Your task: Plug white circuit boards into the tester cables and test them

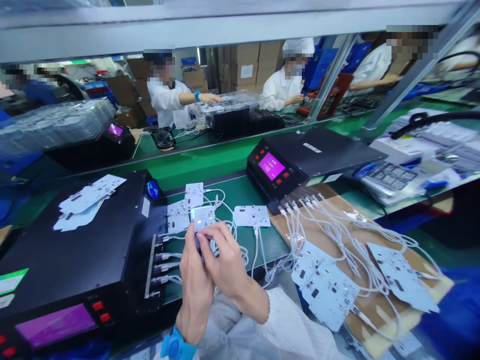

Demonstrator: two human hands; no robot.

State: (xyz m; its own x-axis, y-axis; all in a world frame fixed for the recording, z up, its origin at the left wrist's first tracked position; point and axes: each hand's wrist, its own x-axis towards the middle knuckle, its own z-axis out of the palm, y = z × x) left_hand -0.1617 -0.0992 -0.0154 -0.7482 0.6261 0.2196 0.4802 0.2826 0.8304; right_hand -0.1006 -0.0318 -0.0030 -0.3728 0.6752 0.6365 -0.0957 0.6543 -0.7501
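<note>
Both hands meet near the middle of the head view around a small white circuit board (pixel 204 216). My left hand (pixel 195 282), with a blue wristband (pixel 177 345), is closed on the board's lower left side. The fingers of my right hand (pixel 227 257) are pinched at its lower edge, partly covering it. Just behind lie more white boards (pixel 178 217) with white cables. Another white board (pixel 252 216) with a cable plugged in rests on the green mat to the right.
A black box (pixel 75 235) with loose boards on top stands at left. Another black box (pixel 318 150) with a lit screen feeds many white cables (pixel 347 240) across cardboard at right, where several boards lie. Beyond a metal frame, people in white work.
</note>
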